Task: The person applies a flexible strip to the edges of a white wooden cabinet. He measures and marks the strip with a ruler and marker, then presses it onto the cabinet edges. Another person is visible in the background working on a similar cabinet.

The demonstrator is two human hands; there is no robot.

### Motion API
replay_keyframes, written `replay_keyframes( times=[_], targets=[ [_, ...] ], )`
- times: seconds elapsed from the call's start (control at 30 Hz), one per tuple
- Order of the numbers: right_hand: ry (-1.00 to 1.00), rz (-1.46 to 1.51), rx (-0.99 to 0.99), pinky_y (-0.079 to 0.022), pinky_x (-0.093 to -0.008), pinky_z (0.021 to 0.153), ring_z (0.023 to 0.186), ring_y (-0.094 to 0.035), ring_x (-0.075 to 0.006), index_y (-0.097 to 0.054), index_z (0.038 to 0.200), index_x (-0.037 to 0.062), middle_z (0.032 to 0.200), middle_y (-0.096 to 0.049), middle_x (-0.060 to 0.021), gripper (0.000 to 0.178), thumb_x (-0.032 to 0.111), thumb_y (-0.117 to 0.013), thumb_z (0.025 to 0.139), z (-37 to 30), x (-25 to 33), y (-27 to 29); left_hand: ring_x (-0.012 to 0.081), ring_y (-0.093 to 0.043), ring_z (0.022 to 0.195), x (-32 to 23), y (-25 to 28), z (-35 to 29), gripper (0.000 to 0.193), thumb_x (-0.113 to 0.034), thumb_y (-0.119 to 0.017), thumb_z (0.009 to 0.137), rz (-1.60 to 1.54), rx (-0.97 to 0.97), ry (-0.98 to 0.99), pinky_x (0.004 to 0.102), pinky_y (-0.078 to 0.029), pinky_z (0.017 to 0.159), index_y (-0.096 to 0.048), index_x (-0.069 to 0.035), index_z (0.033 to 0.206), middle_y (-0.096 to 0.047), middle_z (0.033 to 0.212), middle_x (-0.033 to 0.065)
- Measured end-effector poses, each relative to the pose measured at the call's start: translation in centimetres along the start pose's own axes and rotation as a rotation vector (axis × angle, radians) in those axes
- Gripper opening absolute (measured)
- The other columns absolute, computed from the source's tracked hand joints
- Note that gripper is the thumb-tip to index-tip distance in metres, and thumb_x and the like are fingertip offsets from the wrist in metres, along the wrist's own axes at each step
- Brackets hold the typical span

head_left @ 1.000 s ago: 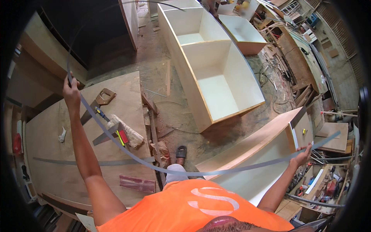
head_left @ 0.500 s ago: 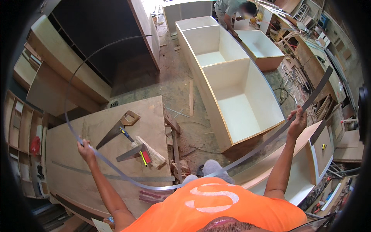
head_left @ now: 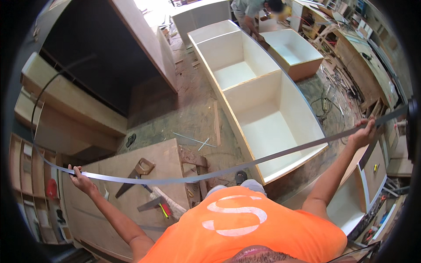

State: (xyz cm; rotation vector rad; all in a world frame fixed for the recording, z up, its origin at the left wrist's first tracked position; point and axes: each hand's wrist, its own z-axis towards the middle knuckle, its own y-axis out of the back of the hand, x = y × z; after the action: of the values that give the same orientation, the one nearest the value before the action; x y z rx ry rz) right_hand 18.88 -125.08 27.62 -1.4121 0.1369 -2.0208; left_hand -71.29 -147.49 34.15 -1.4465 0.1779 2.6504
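Note:
A long, flexible grey edge-banding strip (head_left: 228, 170) stretches across in front of my chest, bowed slightly downward. At the left, my left hand (head_left: 83, 182) pinches it, and past that hand its thin end arcs up toward the dark cabinet. My right hand (head_left: 363, 133) is closed on the strip at the right, where the rest runs out toward the picture's rim. Under the strip's left half stands a wooden worktable (head_left: 94, 215). On it lie a handsaw (head_left: 144, 167), partly covered by the strip, a cream-bristled brush (head_left: 172, 202) and a flat metal blade (head_left: 150, 204).
A long open white cabinet carcass (head_left: 263, 131) lies on the floor ahead. Beyond it, a person (head_left: 250, 13) bends beside a smaller open box (head_left: 296, 50). A tall dark cabinet (head_left: 109, 57) stands far left; another white-lined carcass (head_left: 348, 206) is near my right arm. Scrap and cables litter the right side.
Both hands have moved outward, my left hand lower and farther left, my right farther right. The strip's deep sag has flattened. My view has shifted a little.

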Motion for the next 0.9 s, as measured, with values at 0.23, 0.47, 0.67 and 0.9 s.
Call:
replay_keyframes(
  times=[0.23, 0.47, 0.67, 0.9],
  targets=[
    [-0.047, 0.109, 0.074, -0.038, -0.0286, 0.050, 0.056, -0.044, -0.0138, -0.062, 0.118, 0.0029, 0.069, -0.053, -0.0041, 0.030, 0.027, -0.057, 0.100, 1.6, -2.8, -10.7, 0.0031, -0.033, 0.057, -1.6, -17.0, -2.5, 0.035, -0.020, -0.060, 0.098, 0.113, 0.398, -0.021, 0.0206, -0.028, 0.050, -0.058, -0.006, 0.129, -0.045, 0.077, -0.0057],
    [-0.058, 0.117, 0.152, -0.039, -0.0297, 0.048, 0.054, -0.048, -0.0147, -0.058, 0.120, 0.0034, 0.073, -0.056, -0.0060, 0.029, 0.024, -0.057, 0.100, -1.2, -7.6, -22.2, 0.0026, -0.034, 0.064, 5.0, -34.0, 0.2, 0.033, -0.019, -0.064, 0.097, 0.152, 0.620, -0.109, 0.0208, -0.030, 0.055, -0.061, -0.006, 0.127, -0.045, 0.078, -0.0074],
    [-0.180, -0.052, -0.027, -0.037, -0.0275, 0.049, 0.057, -0.049, -0.0138, -0.060, 0.118, 0.0046, 0.074, -0.056, -0.0044, 0.028, 0.025, -0.059, 0.099, -4.5, -12.9, -28.7, 0.0010, -0.036, 0.067, 8.6, -52.0, 6.1, 0.038, -0.020, -0.071, 0.093, -0.041, 0.868, -0.088, 0.0185, -0.030, 0.057, -0.063, -0.007, 0.127, -0.045, 0.080, -0.0077],
    [-0.253, -0.172, -0.213, -0.037, -0.0265, 0.051, 0.059, -0.049, -0.0138, -0.063, 0.113, 0.0031, 0.075, -0.056, -0.0045, 0.027, 0.024, -0.063, 0.097, -8.4, -16.2, -30.6, 0.0012, -0.041, 0.064, 8.8, -73.2, 10.4, 0.037, -0.021, -0.074, 0.090, 0.003, 1.151, -0.253, 0.0188, -0.033, 0.055, -0.066, -0.004, 0.121, -0.053, 0.076, -0.0060]
  ],
)
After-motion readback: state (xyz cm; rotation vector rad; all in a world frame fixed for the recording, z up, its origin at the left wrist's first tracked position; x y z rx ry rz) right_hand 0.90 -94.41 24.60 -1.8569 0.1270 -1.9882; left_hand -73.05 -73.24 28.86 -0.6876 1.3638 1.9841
